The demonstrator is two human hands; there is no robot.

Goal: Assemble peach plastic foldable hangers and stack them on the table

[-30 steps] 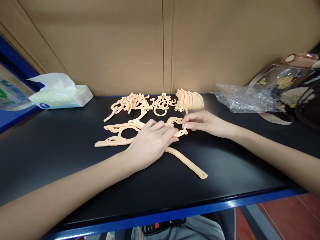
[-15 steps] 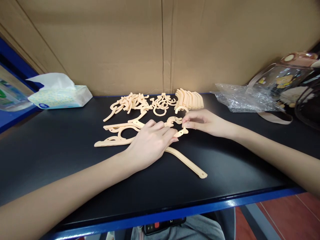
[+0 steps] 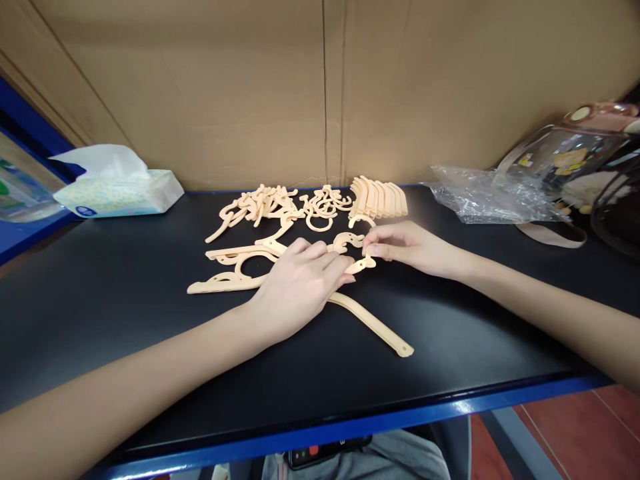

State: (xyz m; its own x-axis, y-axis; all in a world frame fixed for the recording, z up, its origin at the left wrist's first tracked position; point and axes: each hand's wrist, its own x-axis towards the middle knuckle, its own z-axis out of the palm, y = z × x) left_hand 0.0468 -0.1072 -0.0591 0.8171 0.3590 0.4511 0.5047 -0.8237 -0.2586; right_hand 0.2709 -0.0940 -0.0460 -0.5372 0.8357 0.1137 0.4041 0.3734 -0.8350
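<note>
My left hand (image 3: 299, 287) lies over a cream plastic hanger frame (image 3: 227, 265) on the black table (image 3: 125, 320), its fingers pressing on the frame's middle joint. One long cream arm (image 3: 373, 325) of the frame sticks out from under that hand toward the table's front edge. My right hand (image 3: 407, 247) pinches a small cream hook piece (image 3: 363, 263) at the same joint, touching my left fingertips. Behind both hands lie piles of loose cream hooks and clips (image 3: 325, 202).
A tissue pack (image 3: 117, 187) sits at the back left. Crumpled clear plastic bag (image 3: 487, 197) and a transparent pouch with a strap (image 3: 565, 167) lie at the back right. A cardboard wall (image 3: 320, 87) closes the back. The blue table edge (image 3: 350, 423) runs along the front.
Nothing has visibly changed beyond a slight shift of the view; both hands stay at the joint.
</note>
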